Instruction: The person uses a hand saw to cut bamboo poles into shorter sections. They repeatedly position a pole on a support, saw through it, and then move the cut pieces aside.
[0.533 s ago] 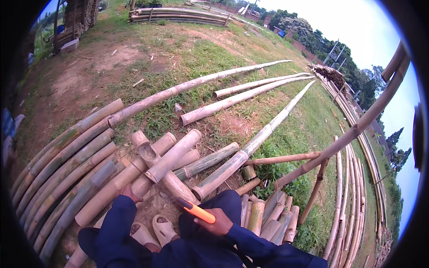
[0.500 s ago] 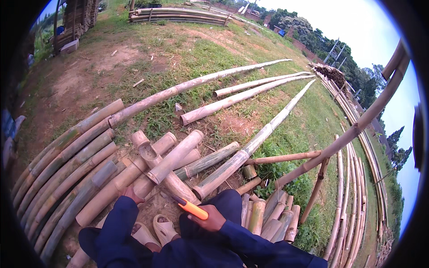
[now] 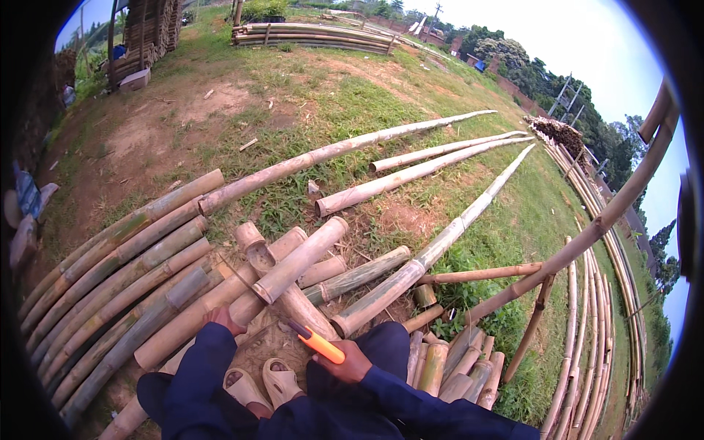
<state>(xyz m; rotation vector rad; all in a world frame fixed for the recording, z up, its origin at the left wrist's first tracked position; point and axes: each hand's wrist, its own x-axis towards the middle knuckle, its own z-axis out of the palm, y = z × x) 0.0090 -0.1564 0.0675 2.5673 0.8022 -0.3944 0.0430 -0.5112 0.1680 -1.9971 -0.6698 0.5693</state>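
Soft, even daylight from a pale, washed-out sky beyond the hands; shadows are faint. The long pale bamboo poles (image 3: 411,132) bend toward the rim, where a black circular vignette closes in. Near the hands detail is sharp; distant trees turn hazy.

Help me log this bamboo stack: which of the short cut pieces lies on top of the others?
The pale short bamboo piece lying diagonally across the pile, its cut end toward the left hand. The neighbouring pieces lie under it; the right hand holds an orange-handled tool.
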